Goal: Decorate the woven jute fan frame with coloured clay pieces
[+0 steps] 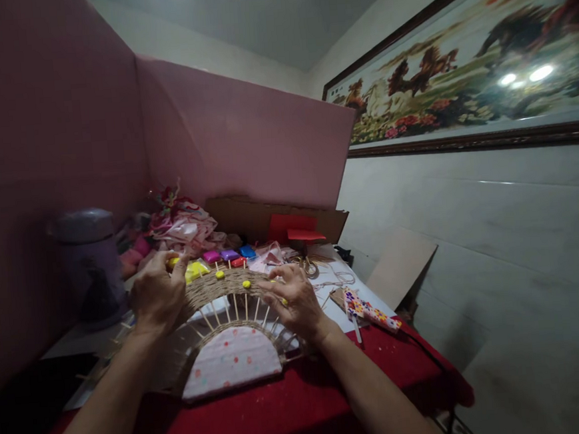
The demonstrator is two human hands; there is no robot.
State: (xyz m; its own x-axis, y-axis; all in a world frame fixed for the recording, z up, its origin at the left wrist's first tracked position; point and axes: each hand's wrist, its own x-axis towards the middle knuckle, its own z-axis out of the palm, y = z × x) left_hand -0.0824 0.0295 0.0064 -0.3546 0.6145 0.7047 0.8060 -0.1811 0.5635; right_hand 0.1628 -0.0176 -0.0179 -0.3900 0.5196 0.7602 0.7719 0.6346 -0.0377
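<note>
A half-round woven fan (pixel 215 291) stands tilted in front of me, with a twine-wrapped band, thin sticks showing below it, and a pale spotted fabric half-circle (pixel 233 362) at the base. Small yellow clay dots (pixel 246 284) sit along the band. My left hand (pixel 159 291) is closed at the band's left end, beside a yellow piece near its fingertips. At the right end, my right hand (pixel 293 300) has bent fingers closed over the band's edge, around more yellow dots. Whether those fingers also hold a loose piece is hidden.
Packs of coloured clay (pixel 229 254) lie behind the fan, near a heap of pink fabric (pixel 184 225). A purple flask (pixel 91 273) stands left. Scissors (pixel 309 267), a glue stick (pixel 357 329) and flowered fabric (pixel 372 311) lie right on the red-covered table (pixel 265 419).
</note>
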